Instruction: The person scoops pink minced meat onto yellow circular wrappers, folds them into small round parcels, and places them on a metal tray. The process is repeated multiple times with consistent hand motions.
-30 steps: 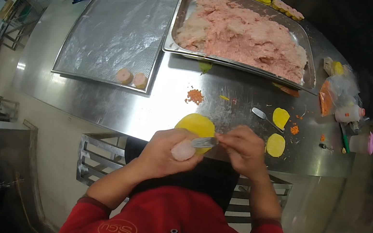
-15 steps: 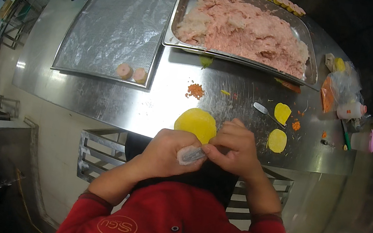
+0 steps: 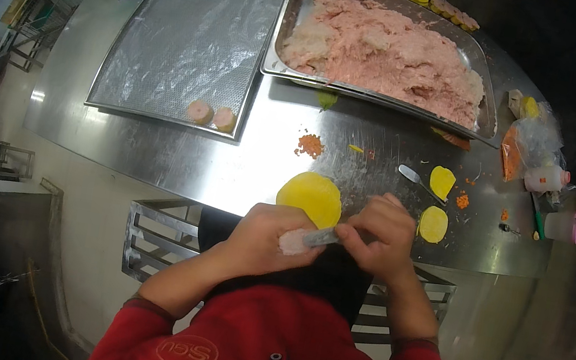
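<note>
A person's left hand (image 3: 257, 240) curls snugly around pale pink filling (image 3: 289, 242) — the right hand (image 3: 381, 237) pinches a flat grey spatula (image 3: 321, 237) against it.
Just beyond the hands, a yellow round (image 3: 310, 196) lies on the counter (image 3: 222, 169); farther ahead sit orange bits (image 3: 310, 145), a tray (image 3: 187, 32) left of the hands and a pan (image 3: 362, 94) of pink paste (image 3: 398, 54).
</note>
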Action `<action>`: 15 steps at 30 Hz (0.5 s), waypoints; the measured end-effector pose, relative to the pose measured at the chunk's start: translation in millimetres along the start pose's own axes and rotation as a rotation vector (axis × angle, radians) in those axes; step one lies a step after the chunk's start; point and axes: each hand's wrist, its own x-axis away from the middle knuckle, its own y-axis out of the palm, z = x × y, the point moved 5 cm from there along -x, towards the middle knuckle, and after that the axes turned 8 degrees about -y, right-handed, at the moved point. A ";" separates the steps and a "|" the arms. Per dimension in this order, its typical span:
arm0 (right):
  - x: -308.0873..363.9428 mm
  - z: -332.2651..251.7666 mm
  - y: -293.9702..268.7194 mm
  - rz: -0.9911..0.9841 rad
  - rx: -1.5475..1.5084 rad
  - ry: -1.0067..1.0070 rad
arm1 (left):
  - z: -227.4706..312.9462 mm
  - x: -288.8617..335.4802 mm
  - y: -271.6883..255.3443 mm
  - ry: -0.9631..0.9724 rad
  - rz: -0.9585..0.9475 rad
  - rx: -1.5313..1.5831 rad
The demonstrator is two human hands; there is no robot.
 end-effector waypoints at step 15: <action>16.5 15.2 -10.6 -0.131 -0.181 0.092 | 1.6 -2.6 0.7 0.152 0.004 0.006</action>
